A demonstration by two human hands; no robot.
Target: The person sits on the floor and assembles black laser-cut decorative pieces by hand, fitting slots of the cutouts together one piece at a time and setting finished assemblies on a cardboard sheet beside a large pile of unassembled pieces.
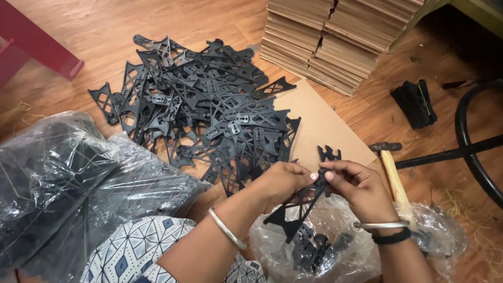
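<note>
Flat black plastic lattice bracket, triangular with cut-out struts (pixel 298 207), held lower centre of frame, above a crumpled clear plastic bag (pixel 340 246) with a few small black parts inside. Long axis diagonal: wide end lower left, narrow end rising to upper right, ending at the fingertips. Small black forked clip (pixel 328 154) standing just above that narrow end, touching or nearly touching it; exact join hidden behind the fingers.

Left hand (pixel 283 181) closed around the upper part of the bracket from the left, fingers curled over the strut. Right hand (pixel 359 188) meeting it from the right, thumb and forefinger pinched shut at the clip's base. Both hands touching at the fingertips; neither nearer than the other.

Outward: large loose heap of identical black brackets (pixel 204 110) upper centre on the wooden floor (pixel 78 31), partly over a flat brown cardboard sheet (pixel 319 126). Wooden-handled hammer (pixel 394 175) just right of the right hand. Stack of cardboard sheets (pixel 335 36) at top. Bagged black parts (pixel 68 188) lower left.
</note>
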